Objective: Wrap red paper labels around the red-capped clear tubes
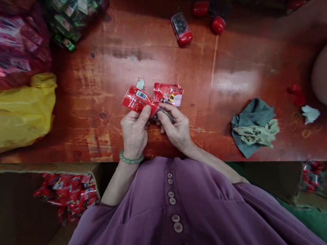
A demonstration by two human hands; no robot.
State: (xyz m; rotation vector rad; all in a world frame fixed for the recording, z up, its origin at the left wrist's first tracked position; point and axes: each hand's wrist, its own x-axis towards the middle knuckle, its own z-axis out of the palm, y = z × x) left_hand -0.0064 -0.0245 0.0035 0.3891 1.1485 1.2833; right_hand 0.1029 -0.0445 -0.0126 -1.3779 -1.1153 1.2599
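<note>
Near the middle of the red-brown table [200, 79], both my hands hold one small red packet with a barcode [137, 98]. My left hand [135, 133], with a green bead bracelet [131, 157] at its wrist, pinches the packet between thumb and fingers. My right hand [177, 126] grips its right end, where a dark, clear-looking part [165, 113] shows between thumb and fingers. Just beyond my right fingers lie other red packets [168, 92], overlapping each other. A pale scrap [140, 83] is beside the held packet.
Bags, one yellow [12, 116] and one magenta [7, 46], stand at left. A clear container with a red cap [181, 29] lies farther back. Crumpled cloths [254, 126] are at right. Below the table's edge, a cardboard box [94, 173] holds red packets [71, 192].
</note>
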